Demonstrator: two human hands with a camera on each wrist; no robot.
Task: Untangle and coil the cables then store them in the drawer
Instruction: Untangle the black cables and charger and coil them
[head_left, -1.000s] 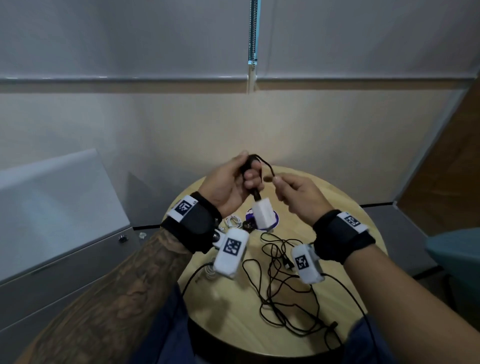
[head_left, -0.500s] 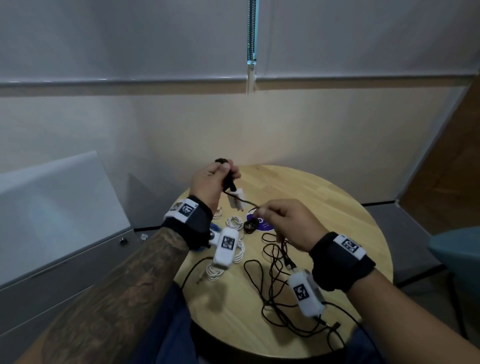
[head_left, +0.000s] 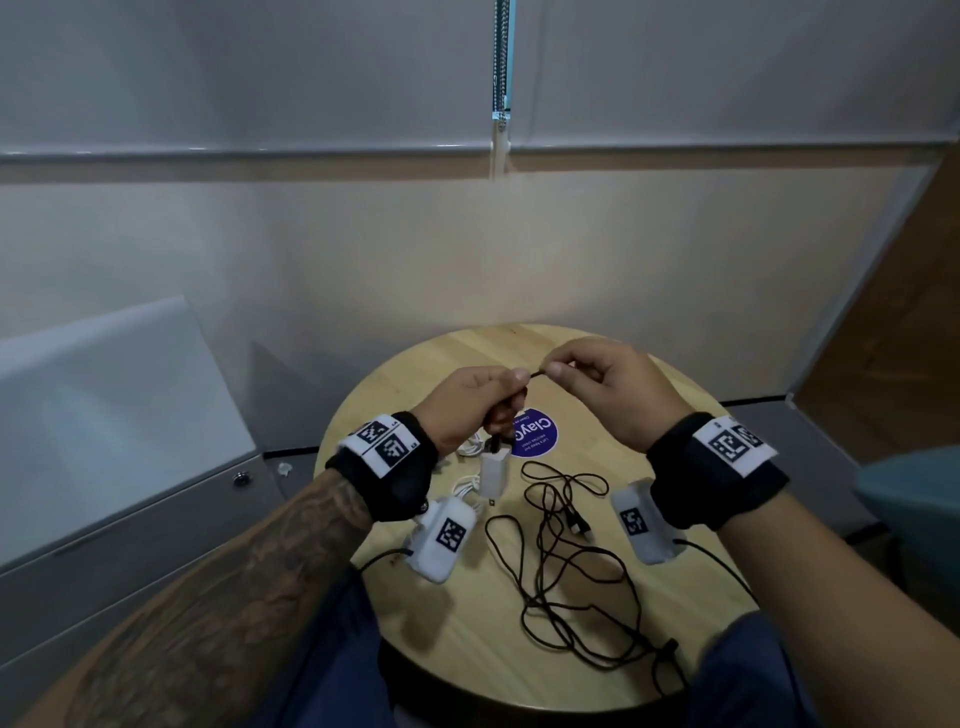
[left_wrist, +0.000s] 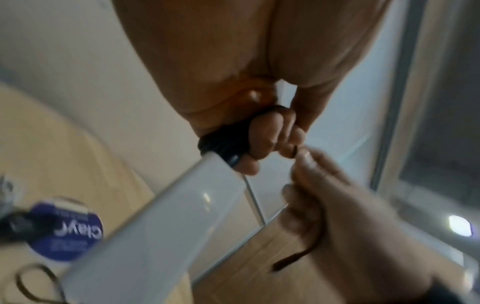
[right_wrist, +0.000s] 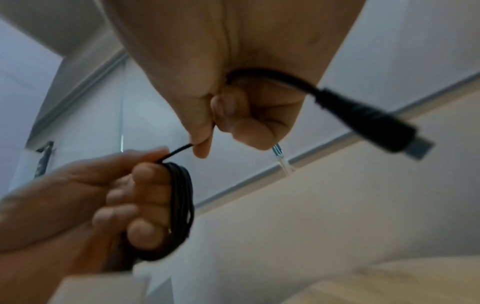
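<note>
My left hand grips a small coil of black cable above the round table. A white adapter hangs from that coil below the fist, seen large in the left wrist view as the adapter. My right hand is close beside the left and pinches the cable's free stretch between thumb and forefinger. The cable's black USB plug sticks out from under the right palm. A second black cable lies tangled and loose on the table below both hands.
White coiled cables lie on the table under the left hand, next to a round purple sticker. A grey drawer cabinet with a lock stands left of the table, its drawers closed. A teal seat is at the right.
The right hand came up from low over the table to meet the left hand, bringing the cable's end with it. The left hand shifted slightly right and still holds the coil.
</note>
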